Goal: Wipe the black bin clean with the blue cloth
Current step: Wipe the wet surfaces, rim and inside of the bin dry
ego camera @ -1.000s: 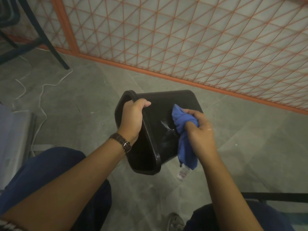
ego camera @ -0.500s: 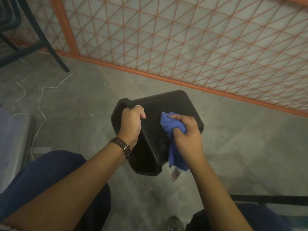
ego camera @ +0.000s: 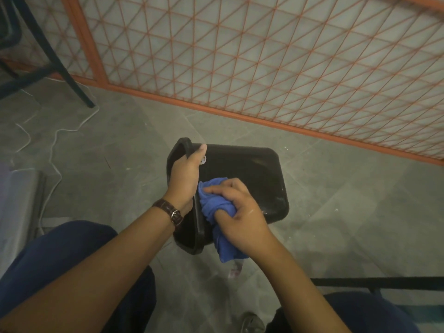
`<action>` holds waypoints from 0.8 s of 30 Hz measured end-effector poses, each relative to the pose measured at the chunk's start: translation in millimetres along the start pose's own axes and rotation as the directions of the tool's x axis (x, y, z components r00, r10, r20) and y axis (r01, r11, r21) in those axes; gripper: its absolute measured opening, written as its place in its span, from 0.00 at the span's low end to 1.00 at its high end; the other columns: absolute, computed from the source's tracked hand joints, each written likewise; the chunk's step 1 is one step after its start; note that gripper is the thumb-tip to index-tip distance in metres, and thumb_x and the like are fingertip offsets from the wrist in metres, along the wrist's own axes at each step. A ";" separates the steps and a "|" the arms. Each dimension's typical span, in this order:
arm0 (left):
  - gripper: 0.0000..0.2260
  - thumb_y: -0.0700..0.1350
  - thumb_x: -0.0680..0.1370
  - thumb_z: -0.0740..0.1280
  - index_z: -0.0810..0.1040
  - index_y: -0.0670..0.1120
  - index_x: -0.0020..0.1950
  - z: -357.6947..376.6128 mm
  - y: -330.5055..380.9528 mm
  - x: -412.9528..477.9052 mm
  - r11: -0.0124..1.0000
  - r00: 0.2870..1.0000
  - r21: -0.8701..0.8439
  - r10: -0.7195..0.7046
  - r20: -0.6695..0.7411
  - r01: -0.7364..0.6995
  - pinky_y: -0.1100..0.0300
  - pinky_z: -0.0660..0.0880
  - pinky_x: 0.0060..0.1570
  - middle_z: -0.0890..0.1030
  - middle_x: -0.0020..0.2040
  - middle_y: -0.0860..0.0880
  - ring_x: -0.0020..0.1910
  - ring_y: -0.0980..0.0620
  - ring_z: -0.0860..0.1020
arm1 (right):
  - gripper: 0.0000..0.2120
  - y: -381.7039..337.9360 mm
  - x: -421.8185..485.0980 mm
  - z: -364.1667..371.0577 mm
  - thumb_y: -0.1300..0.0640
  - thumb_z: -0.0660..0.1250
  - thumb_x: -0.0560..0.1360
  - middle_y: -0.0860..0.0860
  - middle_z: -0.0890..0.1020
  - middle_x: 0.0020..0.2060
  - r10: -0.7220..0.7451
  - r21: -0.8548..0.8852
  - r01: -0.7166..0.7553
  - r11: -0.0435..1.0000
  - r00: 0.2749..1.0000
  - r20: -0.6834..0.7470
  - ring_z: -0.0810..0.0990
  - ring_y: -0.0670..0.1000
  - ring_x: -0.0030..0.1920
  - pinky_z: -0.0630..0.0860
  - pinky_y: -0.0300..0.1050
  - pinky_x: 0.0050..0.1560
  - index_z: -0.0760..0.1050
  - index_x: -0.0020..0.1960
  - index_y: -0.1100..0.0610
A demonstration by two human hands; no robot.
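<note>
The left hand [ego camera: 183,175] grips the bin [ego camera: 242,179] rim to steady it; the right hand [ego camera: 236,213] presses the bunched cloth [ego camera: 212,205] on its side.

Just behind our left hand [ego camera: 185,175] we wear a brown leather watch strap [ego camera: 167,208] with a silver buckle [ego camera: 174,214]; below that hand, dark blue trousers [ego camera: 60,255] cover both legs.

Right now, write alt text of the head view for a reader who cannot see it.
A person's left hand grips the rim of a tipped black bin while the right hand presses a bunched blue cloth against its outer wall, near an orange mesh fence.
</note>
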State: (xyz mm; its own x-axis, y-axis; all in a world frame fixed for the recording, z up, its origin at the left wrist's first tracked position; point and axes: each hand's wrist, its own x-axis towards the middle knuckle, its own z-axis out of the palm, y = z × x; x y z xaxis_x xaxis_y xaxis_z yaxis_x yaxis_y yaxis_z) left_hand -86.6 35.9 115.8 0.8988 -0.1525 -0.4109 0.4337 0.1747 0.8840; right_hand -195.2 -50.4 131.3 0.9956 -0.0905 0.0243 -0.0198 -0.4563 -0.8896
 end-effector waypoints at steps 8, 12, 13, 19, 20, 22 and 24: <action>0.25 0.62 0.73 0.64 0.80 0.41 0.54 -0.7 4.1 -1.4 0.995 0.994 0.035 -0.093 0.057 0.092 0.50 0.75 0.60 0.82 0.53 0.43 0.53 0.46 0.81 | 0.18 3.1 -1.5 8.4 0.63 0.63 0.71 0.45 0.70 0.54 -0.018 -0.063 0.016 0.998 0.999 -0.035 0.69 0.32 0.54 0.66 0.22 0.53 0.75 0.59 0.55; 0.17 0.55 0.77 0.64 0.80 0.41 0.46 -4.4 13.2 0.1 0.998 0.998 -0.013 -0.065 -0.004 0.065 0.52 0.79 0.52 0.82 0.44 0.42 0.46 0.44 0.82 | 0.17 0.8 -1.8 9.4 0.61 0.63 0.71 0.42 0.70 0.55 -0.033 -0.122 0.034 0.992 0.999 0.011 0.71 0.37 0.55 0.68 0.24 0.53 0.75 0.60 0.52; 0.16 0.54 0.77 0.64 0.79 0.41 0.45 -5.5 16.4 0.9 0.998 0.998 -0.024 -0.065 -0.006 0.065 0.52 0.79 0.49 0.82 0.42 0.42 0.43 0.44 0.81 | 0.17 -0.4 -2.4 8.1 0.62 0.64 0.71 0.42 0.71 0.54 -0.016 -0.122 0.021 0.992 0.999 0.038 0.72 0.38 0.54 0.69 0.25 0.52 0.76 0.58 0.51; 0.13 0.51 0.78 0.64 0.80 0.42 0.47 -11.4 26.4 9.0 0.999 0.998 0.042 0.003 0.070 -0.006 0.55 0.79 0.48 0.83 0.40 0.45 0.40 0.49 0.82 | 0.16 3.7 -9.1 -33.0 0.65 0.61 0.64 0.42 0.81 0.44 0.127 -0.108 -0.107 0.988 0.973 0.195 0.79 0.40 0.47 0.72 0.31 0.50 0.80 0.47 0.53; 0.14 0.52 0.78 0.64 0.81 0.42 0.48 -12.0 25.0 9.8 0.998 0.998 0.058 0.001 0.064 -0.005 0.53 0.79 0.51 0.83 0.42 0.43 0.43 0.47 0.82 | 0.15 2.6 -7.6 -45.3 0.64 0.60 0.63 0.45 0.81 0.42 0.110 0.028 -0.116 0.993 0.983 0.147 0.79 0.42 0.46 0.73 0.32 0.50 0.78 0.47 0.55; 0.15 0.53 0.76 0.65 0.81 0.41 0.48 -12.2 20.4 9.8 0.997 0.998 0.073 -0.023 0.057 0.019 0.47 0.77 0.57 0.84 0.47 0.40 0.49 0.42 0.82 | 0.13 1.4 -2.8 -71.2 0.61 0.60 0.62 0.49 0.80 0.39 0.107 0.376 -0.089 0.922 0.994 -0.028 0.78 0.46 0.43 0.75 0.36 0.46 0.74 0.46 0.57; 0.18 0.56 0.75 0.66 0.81 0.41 0.49 -11.4 15.8 8.8 0.993 0.997 0.107 -0.053 0.052 0.048 0.43 0.76 0.58 0.83 0.47 0.39 0.50 0.41 0.81 | 0.13 3.4 2.8 -89.0 0.62 0.58 0.62 0.50 0.79 0.37 0.203 0.593 -0.069 0.803 0.965 -0.163 0.77 0.47 0.40 0.75 0.38 0.41 0.71 0.47 0.60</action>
State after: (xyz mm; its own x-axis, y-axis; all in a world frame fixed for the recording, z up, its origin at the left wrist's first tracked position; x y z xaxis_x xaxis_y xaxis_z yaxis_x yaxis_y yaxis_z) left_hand -71.1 48.4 123.6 0.8699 -0.2120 -0.4454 0.4668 0.0622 0.8822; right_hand -200.7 -131.0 168.9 0.9422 -0.3247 -0.0831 -0.0303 0.1646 -0.9859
